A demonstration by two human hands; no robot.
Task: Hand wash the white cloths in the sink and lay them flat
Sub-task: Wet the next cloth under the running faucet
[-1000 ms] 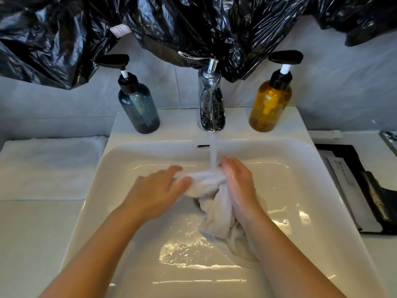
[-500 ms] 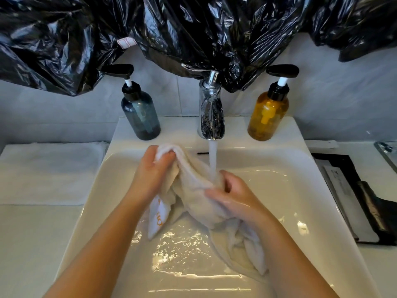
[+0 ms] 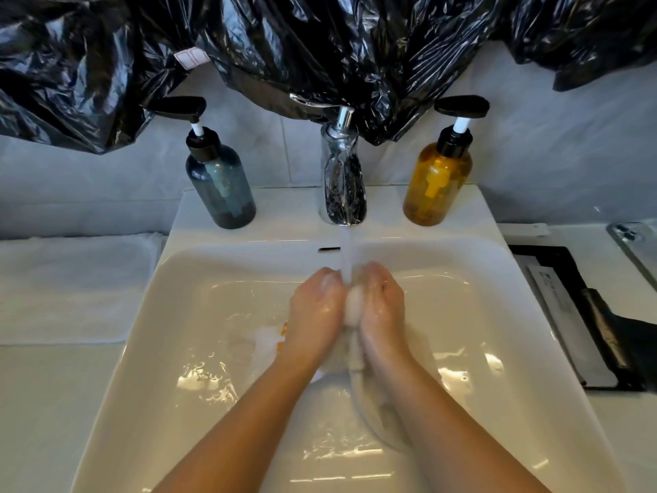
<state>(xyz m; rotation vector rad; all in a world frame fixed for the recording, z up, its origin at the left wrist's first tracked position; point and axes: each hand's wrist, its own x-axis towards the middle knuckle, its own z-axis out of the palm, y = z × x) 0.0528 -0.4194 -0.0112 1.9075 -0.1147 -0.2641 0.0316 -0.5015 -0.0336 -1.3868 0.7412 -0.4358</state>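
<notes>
I have both hands together in the middle of the sink (image 3: 199, 307), right under the tap (image 3: 343, 179). The left hand (image 3: 313, 311) and the right hand (image 3: 384, 307) each curl round a bunched white cloth (image 3: 353, 307), squeezing it between the palms while the water stream (image 3: 346, 257) falls on the bundle. The rest of the cloth trails down under my wrists onto the wet basin floor, and a loose end with orange print shows just left of my left wrist.

By my reading I am in the middle of the wash: scrubbing or rinsing, not yet wringing. I see no suds on the cloth, though the blur makes that hard to judge, and I cannot tell whether soap from the blue pump bottle (image 3: 220, 183) or the amber pump bottle (image 3: 437, 183) has gone on.

A white towel (image 3: 71, 286) lies spread flat on the table (image 3: 42, 403) left of the sink; I cannot tell whether it is a finished cloth or a mat for laying out. Left to do, as I judge it: finish the rinse, squeeze the water out, shut the tap and spread this cloth flat.
</notes>
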